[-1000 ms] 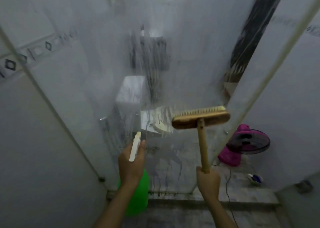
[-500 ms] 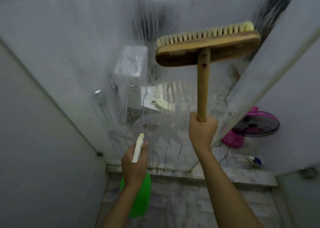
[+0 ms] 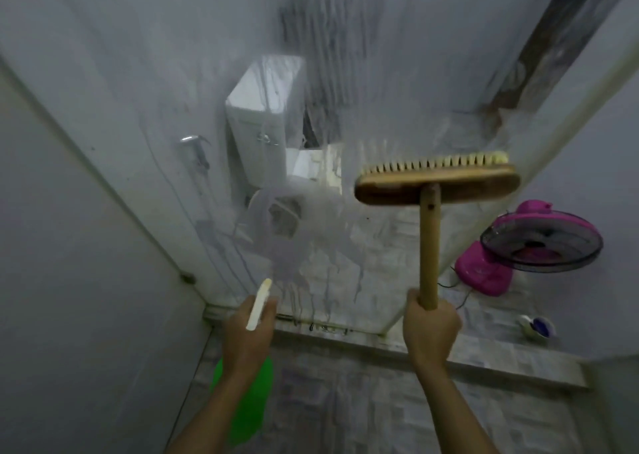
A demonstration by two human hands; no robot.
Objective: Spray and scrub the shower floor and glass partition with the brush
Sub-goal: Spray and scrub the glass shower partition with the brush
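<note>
Scrubbing brush [image 3: 437, 184] lower than before, apparently against glass partition [image 3: 345, 73].

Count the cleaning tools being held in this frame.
2. The green spray bottle is in the left hand, low and left of centre; the wooden scrub brush is in the right hand, raised against the glass partition.

One brush [image 3: 437, 182], one green spray bottle [image 3: 247, 401], one pink fan [image 3: 532, 246], one small dish [image 3: 535, 326], two hands.

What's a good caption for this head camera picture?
Right hand scrubs soapy glass partition with wooden brush; left hand holds green spray bottle.
</note>
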